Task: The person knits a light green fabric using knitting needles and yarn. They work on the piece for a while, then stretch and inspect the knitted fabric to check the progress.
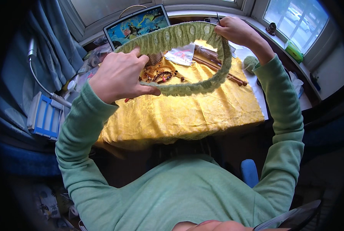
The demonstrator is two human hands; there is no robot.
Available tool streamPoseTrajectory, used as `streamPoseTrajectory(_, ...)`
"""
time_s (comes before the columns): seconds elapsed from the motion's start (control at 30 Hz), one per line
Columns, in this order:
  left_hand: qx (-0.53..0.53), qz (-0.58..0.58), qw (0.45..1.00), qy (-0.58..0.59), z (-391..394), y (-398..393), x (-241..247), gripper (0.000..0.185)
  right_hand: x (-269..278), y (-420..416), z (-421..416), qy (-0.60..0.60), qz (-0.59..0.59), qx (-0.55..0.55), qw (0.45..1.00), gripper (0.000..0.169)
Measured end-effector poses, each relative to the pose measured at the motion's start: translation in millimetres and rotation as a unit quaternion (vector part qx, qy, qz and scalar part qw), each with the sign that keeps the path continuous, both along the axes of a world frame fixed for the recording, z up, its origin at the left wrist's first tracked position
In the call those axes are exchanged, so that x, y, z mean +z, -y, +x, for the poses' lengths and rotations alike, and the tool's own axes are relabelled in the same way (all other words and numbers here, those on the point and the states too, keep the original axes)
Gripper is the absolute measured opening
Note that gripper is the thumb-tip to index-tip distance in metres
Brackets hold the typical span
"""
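Observation:
A ring-shaped band of fuzzy green knitting (pixel 186 33) is stretched open above the table between my two hands. My left hand (pixel 120 72) grips its left side, thumb along the near edge and index finger against the far part. At the upper right, my right hand (pixel 235 29) pinches the other end. The dark tip of a knitting needle (pixel 218 18) sticks up beside my right fingers; the rest of it is hidden. A ball of green yarn (pixel 250 63) lies on the table below my right forearm. Through the ring, beaded strings (pixel 163 76) show on the yellow cloth.
A yellow patterned cloth (pixel 189 115) covers the table. Brown wooden needles (pixel 237 80) and a white pouch (pixel 180 55) lie on it. Behind stands a lit tablet-like screen (pixel 137 26). A gooseneck lamp (pixel 39 78) is at left, a blue chair armrest (pixel 249 173) at lower right.

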State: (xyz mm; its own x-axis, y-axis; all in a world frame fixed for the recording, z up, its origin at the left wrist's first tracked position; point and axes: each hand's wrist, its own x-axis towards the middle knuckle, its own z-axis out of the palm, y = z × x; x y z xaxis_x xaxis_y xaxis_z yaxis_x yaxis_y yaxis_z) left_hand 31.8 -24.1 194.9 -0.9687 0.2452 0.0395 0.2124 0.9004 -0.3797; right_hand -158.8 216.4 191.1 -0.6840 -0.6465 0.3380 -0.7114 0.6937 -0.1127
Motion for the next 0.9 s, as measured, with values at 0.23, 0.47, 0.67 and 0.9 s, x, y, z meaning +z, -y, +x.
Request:
streamPoseTrajectory(0.23,-0.125,0.085,0.988,-0.003,15,7,6,0.06,-8,-9,-6,0.114,-0.084,0.02,0.99,0.041)
streamPoseTrajectory(0.47,-0.284,0.289,0.912,0.058,8,32,-8,0.012,-18,-13,-29,0.269,-0.117,0.061,0.954,0.03)
streamPoseTrajectory(0.67,-0.245,0.344,0.903,0.079,-19,39,-21,0.017,-85,0,-78,0.364,-0.066,-0.019,0.929,0.032)
streamPoseTrajectory(0.9,-0.132,0.393,0.891,0.184,-24,47,-85,0.017,-149,20,-62,0.36,0.046,-0.037,0.931,0.046)
